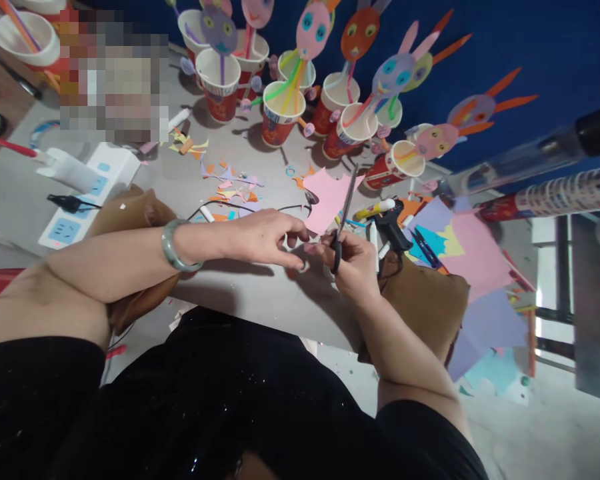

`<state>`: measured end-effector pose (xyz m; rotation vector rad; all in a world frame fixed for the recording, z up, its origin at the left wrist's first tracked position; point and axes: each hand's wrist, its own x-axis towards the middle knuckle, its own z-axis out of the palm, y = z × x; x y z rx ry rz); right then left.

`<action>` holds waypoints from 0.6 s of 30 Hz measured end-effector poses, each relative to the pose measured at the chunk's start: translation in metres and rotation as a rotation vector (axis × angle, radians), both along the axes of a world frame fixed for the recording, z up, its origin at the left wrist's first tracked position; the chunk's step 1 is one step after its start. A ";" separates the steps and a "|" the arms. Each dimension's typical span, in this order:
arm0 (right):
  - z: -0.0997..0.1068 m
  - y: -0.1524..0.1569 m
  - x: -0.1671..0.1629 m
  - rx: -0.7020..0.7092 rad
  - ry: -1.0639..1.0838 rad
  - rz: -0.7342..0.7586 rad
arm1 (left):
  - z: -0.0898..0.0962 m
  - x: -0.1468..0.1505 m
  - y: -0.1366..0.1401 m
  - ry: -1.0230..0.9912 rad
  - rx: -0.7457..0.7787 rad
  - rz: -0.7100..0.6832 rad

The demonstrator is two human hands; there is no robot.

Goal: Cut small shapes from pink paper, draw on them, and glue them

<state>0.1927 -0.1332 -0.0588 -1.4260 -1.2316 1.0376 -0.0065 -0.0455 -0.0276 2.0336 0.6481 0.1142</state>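
Scissors (349, 200): in our right hand, over the table (280, 300), blades pointing away from us, the dark handle loop near our fingertips.
Right hand (356, 267): closed around the scissors' handles, thumb and fingers bent; a small pinkish bit at the fingertips is too tiny for us to make out.
Left hand (263, 237): empty-looking and loosely parted, thumb away from the curled fingers, its tips just beside those of the right; a pale green bangle (173, 245) circles our wrist.
Pink paper (325, 197): jagged-edged, lying just beyond our hands; the blades cross its right side in our view, though we cannot tell whether they touch it.
Scraps (237, 195): orange, purple and yellow offcuts scattered beyond our left hand.
Glue gun (394, 225): black, to the right of our scissors, near a yellow marker (375, 209).
Coloured sheets (490, 327): purple, pink and blue, spread at our far right.
Red-and-white cups (277, 127): grouped along the back, several topped with long-eared paper faces (313, 32).
Power strip (63, 227): white, at our left.
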 end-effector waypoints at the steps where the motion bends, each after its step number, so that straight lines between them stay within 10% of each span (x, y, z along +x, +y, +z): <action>1: 0.000 0.000 -0.001 -0.012 0.012 0.011 | -0.001 0.002 -0.002 -0.061 -0.095 0.028; 18: -0.013 -0.004 0.004 0.007 0.061 0.013 | 0.005 0.006 -0.004 -0.381 -0.450 0.333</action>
